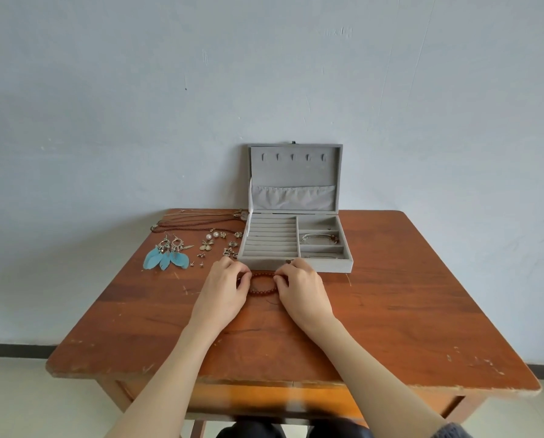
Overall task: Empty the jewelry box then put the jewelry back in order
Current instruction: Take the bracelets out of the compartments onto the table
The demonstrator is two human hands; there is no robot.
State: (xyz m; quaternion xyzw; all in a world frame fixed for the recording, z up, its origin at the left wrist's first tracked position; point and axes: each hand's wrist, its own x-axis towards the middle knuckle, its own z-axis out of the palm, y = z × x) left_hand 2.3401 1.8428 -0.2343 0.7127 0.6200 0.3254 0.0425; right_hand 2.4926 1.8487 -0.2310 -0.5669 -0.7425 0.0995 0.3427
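Beads on elastic: the red bead bracelet [263, 283] lies on the counter [406, 298] just before the jewelry box [296, 245]. My left grip [224, 287] and right grip [299, 287] pinch opposite sides. Probably light, limp, prone to roll; I hold the strand itself.
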